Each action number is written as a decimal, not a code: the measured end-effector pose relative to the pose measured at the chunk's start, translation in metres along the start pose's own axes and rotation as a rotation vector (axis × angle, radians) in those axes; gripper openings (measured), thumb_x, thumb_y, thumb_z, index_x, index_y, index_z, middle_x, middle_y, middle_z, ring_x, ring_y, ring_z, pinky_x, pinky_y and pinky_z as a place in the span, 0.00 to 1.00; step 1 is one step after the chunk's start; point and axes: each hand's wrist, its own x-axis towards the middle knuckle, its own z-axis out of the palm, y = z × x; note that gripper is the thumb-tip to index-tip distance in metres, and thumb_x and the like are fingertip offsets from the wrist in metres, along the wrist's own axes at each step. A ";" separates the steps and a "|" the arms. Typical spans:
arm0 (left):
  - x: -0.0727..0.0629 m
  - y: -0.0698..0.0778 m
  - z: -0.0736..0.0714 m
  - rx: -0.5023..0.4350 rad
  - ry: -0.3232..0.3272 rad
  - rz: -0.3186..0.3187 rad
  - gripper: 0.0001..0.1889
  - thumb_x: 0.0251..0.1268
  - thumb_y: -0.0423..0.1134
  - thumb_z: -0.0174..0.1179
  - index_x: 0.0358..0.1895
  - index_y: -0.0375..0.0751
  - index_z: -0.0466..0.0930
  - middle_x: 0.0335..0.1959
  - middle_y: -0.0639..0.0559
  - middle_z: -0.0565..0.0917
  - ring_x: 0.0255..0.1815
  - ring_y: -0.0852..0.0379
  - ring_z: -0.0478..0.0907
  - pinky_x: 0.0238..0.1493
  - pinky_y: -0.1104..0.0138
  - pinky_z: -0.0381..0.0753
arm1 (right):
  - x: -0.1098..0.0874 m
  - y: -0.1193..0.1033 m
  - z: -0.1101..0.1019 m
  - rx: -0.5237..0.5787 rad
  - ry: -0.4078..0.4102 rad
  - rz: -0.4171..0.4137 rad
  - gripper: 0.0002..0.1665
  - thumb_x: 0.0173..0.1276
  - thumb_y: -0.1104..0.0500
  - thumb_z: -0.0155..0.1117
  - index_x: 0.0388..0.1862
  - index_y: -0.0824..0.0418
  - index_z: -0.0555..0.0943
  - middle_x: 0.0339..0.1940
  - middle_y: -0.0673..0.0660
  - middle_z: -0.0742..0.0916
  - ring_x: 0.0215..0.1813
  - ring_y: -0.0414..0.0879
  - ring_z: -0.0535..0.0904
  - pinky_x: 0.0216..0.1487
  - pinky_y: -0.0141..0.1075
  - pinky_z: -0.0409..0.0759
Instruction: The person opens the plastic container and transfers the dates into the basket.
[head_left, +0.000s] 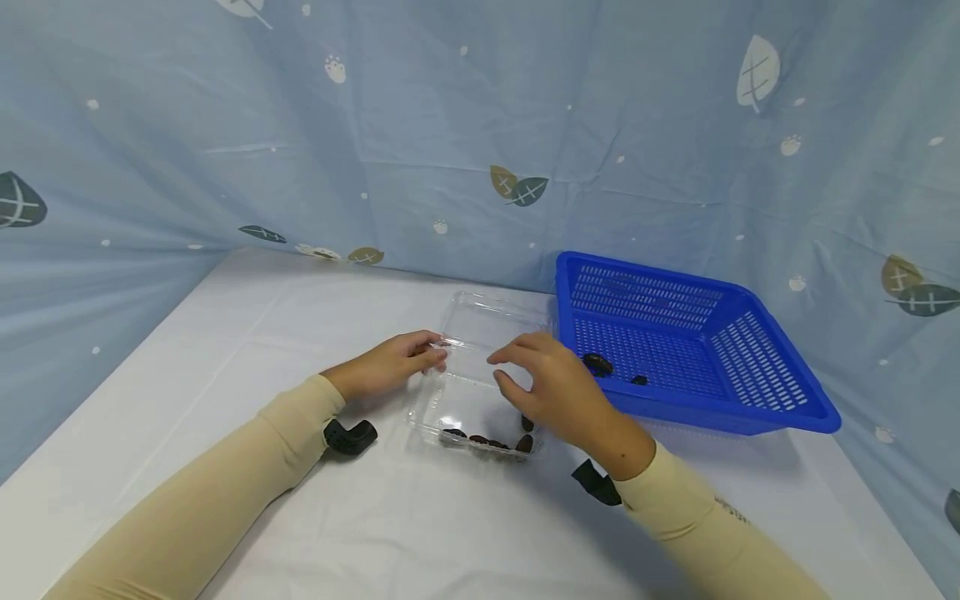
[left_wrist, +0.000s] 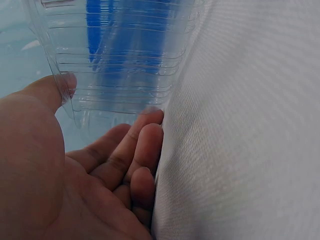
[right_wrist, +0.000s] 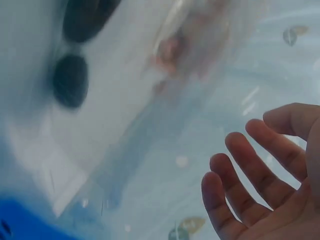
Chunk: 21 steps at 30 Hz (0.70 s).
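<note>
A clear plastic clamshell container lies open on the table, its lid folded back. Several dark brown oval pieces line its near side, with more at its right. My left hand holds the container's left side near the hinge. In the left wrist view, the thumb lies at the rim of the container, with the fingers low against the table. Over the container's right part hovers my right hand, fingers loosely bent and nothing in them. Dark oval pieces appear blurred in the right wrist view.
A blue perforated basket stands to the right of the container, with dark pieces inside near its left front. White cloth covers the table. A blue leaf-patterned curtain hangs behind.
</note>
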 end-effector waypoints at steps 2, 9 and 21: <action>-0.001 0.001 0.000 -0.006 -0.004 -0.005 0.26 0.80 0.54 0.46 0.70 0.40 0.67 0.51 0.48 0.85 0.54 0.53 0.77 0.63 0.52 0.74 | 0.000 -0.005 0.007 0.006 -0.026 -0.031 0.10 0.66 0.59 0.71 0.46 0.56 0.88 0.42 0.51 0.89 0.49 0.47 0.82 0.48 0.39 0.85; 0.000 0.002 -0.001 -0.002 -0.007 0.000 0.25 0.80 0.54 0.46 0.69 0.41 0.68 0.51 0.48 0.85 0.54 0.52 0.78 0.62 0.53 0.74 | -0.001 -0.016 0.023 0.015 -0.135 -0.045 0.12 0.66 0.56 0.71 0.48 0.54 0.88 0.46 0.50 0.88 0.51 0.45 0.81 0.51 0.39 0.84; 0.000 0.000 -0.001 -0.009 -0.008 -0.005 0.25 0.80 0.55 0.47 0.68 0.42 0.68 0.51 0.49 0.85 0.54 0.53 0.78 0.62 0.54 0.74 | -0.003 -0.016 0.036 0.115 -0.258 -0.043 0.12 0.65 0.58 0.72 0.49 0.54 0.88 0.47 0.50 0.88 0.55 0.46 0.81 0.57 0.41 0.81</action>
